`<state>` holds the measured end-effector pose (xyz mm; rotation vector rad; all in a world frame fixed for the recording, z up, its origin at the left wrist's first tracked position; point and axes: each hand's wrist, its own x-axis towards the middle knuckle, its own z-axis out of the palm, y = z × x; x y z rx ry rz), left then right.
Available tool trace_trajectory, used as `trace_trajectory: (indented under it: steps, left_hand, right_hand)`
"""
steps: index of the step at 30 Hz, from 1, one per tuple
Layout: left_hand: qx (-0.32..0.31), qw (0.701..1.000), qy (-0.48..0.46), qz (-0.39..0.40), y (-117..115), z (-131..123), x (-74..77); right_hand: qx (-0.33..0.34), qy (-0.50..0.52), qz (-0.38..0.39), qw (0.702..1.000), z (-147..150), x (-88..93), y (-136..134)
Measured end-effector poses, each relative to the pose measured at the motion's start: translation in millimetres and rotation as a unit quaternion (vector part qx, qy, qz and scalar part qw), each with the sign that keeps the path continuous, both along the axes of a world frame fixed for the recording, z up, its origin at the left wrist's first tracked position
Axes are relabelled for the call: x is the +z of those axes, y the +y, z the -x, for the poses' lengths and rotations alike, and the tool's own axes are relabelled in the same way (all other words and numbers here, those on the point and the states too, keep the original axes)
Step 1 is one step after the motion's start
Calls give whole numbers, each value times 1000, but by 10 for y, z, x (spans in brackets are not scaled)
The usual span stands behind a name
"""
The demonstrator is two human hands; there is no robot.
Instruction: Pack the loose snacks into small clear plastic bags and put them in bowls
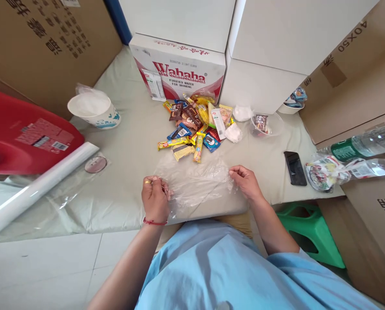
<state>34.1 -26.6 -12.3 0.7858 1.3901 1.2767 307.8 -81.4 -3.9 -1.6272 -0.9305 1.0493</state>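
A thin clear plastic sheet, crinkled and see-through, is stretched between my two hands over the front edge of the cloth-covered table. My left hand, with a ring and a red bracelet, is closed on its left side. At the right side, my right hand pinches the plastic between thumb and fingers. Just beyond the sheet lies a heap of wrapped snacks in yellow, brown and blue packets. Two white crumpled wads rest at the heap's right side.
Behind the snacks stands a Wahaha carton. To the left are a paper tub, a red jug and a plastic roll. A clear bowl, phone, bottles and green stool are on the right.
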Motion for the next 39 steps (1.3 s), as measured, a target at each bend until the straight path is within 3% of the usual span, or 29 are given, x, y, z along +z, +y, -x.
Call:
trace_trajectory:
  steps: [5,11,13,16,19,21,23,26,33,37,39]
  left_hand:
    - [-28,999,24,11,-25,17,-69]
    - [-83,976,202,-12,-55,33,-87]
    - [-44,952,294,-68,-72,12,-50]
    - [48,892,409,-187,-143,-13,-36]
    - [72,832,472,-282,-262,17,-131]
    - [-10,798,497,-341,-335,47,-222]
    - [-140,761,508,-378,-371,52,-283]
    - [-257,730,520,-360,-331,-3,-274]
    - [-269,771,521,-249,-154,-105,-216]
    - [-225,832,460,-216,-79,-183,-208]
    - [-232,856,417,-199,-8,-288,-152]
  right_hand:
    - [-25,3,27,999,-170,-32,-254]
    - [27,-201,1,979,-359,-6,-306]
    - [61,-281,-11,958,-337,0,-207]
    - [112,-365,1,924,-211,-41,-23]
    - [118,-363,27,924,-70,-110,117]
    - [106,-328,27,938,-20,-135,169]
    - [95,-277,7,956,-15,-124,199]
    - [75,-191,-20,979,-73,-43,229]
    - [-24,-49,-4,999,-304,181,324]
    - [-35,-67,-15,997,-342,184,352]
    - [-28,-69,-20,997,-320,161,343]
